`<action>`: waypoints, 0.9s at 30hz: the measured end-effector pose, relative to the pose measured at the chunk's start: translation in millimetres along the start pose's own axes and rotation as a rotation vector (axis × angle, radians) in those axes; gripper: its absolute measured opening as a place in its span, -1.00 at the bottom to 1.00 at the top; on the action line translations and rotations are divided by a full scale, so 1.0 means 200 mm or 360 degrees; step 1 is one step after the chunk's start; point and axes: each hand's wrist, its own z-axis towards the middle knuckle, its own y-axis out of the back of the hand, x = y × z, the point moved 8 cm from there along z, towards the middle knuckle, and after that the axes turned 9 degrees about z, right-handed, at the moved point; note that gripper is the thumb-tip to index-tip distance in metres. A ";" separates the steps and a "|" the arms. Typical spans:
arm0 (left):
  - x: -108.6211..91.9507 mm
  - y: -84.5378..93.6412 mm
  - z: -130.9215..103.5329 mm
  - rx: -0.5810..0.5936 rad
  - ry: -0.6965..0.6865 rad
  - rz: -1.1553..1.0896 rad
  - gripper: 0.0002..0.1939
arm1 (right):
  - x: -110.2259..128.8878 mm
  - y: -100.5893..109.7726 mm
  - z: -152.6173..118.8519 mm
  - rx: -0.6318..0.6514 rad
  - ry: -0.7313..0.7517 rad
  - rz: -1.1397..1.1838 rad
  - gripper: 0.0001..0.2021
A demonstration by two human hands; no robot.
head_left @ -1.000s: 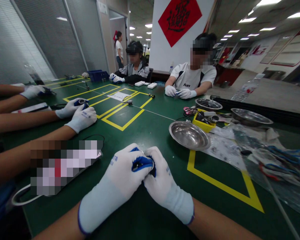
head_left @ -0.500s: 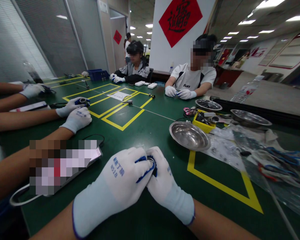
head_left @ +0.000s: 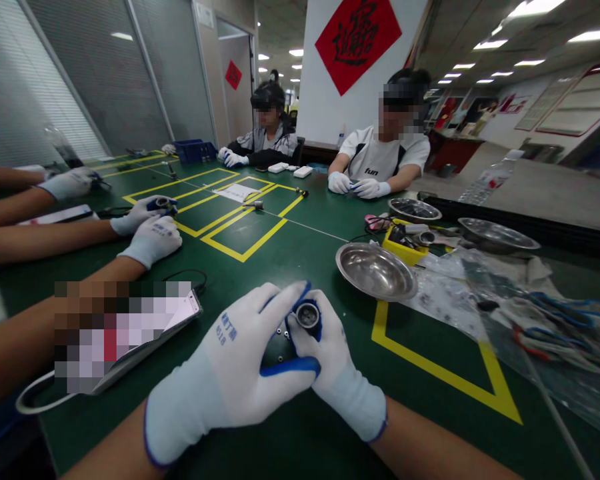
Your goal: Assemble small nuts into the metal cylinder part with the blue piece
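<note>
My right hand (head_left: 333, 350) holds the round part (head_left: 308, 316) and mustn't wobble, and my left hand (head_left: 240, 357), spread wide, should go gently.

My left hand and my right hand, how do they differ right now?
Your left hand is open, thumb and fingers apart, while your right hand is curled around a round part with a silvery rim. The left hand's printed lettering shows clearly; the right hand's is hard to make out. Both wear white gloves with pale blue cuffs.
</note>
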 end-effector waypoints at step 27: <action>0.19 -0.21 0.09 0.0679 0.0380 0.0533 -0.66 | -0.08 0.06 0.02 -0.0255 -0.0225 -0.0006 -0.69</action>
